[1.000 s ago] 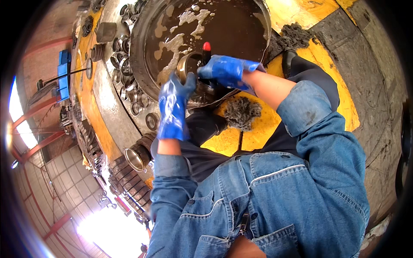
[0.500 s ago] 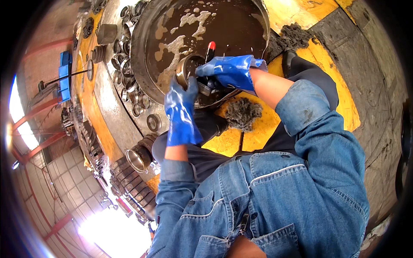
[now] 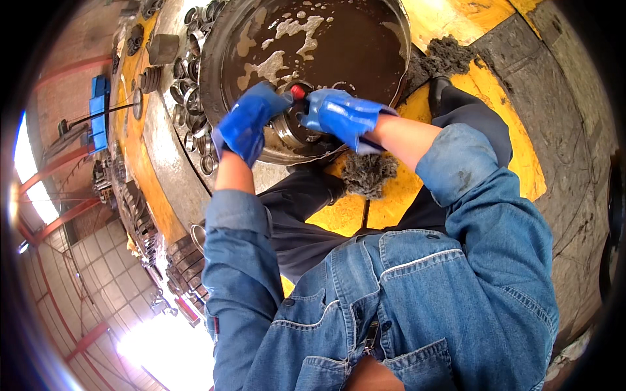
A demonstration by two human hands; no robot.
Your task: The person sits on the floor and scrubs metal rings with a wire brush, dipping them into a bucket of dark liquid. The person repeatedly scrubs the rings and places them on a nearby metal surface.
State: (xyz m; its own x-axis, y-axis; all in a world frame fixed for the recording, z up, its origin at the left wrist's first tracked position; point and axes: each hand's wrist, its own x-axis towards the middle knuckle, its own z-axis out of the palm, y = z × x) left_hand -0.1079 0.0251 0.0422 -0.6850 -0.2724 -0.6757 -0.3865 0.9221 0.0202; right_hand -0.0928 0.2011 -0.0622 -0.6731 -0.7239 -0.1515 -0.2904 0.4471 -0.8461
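My hands wear long blue rubber gloves. At the near edge of a round basin [image 3: 210,78] of dark liquid is a metal ring [image 3: 285,132], partly hidden by both gloves. My left hand [image 3: 253,118] is bent over the ring's far left side, its fingers closed at the rim. Close beside it, my right hand [image 3: 336,116] is closed on a tool with a red end [image 3: 298,92]. That red end shows between the two hands; the rest of the tool is covered by the glove and ring.
Several metal rings [image 3: 193,101] stand along the basin's left side on a metal surface. A grey wad of fibre [image 3: 369,174] lies on the yellow floor between my legs, and another dark wad [image 3: 448,57] is right of the basin. A grey block [image 3: 162,49] stands farther left.
My left hand has moved up and away from me, from the ring's near side to its far left. The tool's red end has swung left and down, toward my left fingers.
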